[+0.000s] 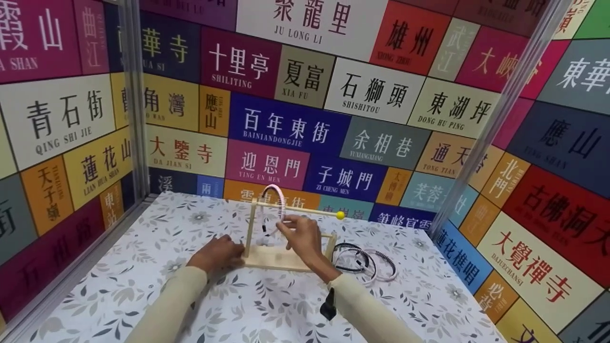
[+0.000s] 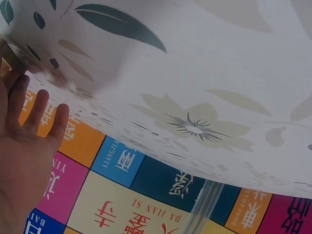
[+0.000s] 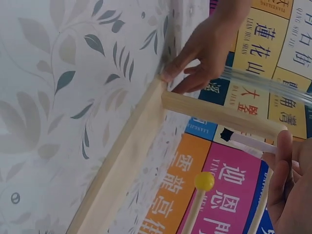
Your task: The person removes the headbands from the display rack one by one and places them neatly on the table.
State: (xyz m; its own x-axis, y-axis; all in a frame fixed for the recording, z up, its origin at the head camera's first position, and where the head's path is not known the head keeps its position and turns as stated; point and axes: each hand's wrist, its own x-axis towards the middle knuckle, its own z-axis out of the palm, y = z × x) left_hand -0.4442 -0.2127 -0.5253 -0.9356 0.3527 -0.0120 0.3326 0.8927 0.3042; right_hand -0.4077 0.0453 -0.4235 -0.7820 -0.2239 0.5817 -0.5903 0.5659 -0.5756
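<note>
A wooden rack with a flat base [image 1: 279, 259] stands on the table. Its left post [image 1: 250, 228] carries an upper rod ending in a yellow ball [image 1: 340, 215]. A pink headband [image 1: 281, 200] hangs around that rod, and my right hand [image 1: 302, 238] pinches its near side. In the right wrist view the band's black-tipped end [image 3: 243, 142] points away from the fingers. My left hand [image 1: 219, 255] grips the left end of the base beside the post, thumb at the corner [image 3: 200, 58]. The left wrist view shows this hand's outer fingers [image 2: 36, 112] extended.
Several loose headbands [image 1: 381, 264], pink and black, lie overlapping to the right of the rack. A second yellow ball [image 3: 204, 181] tips a lower rod. The table [image 1: 200, 309] has a leaf-patterned cover, and printed panels [image 1: 286, 124] stand around it.
</note>
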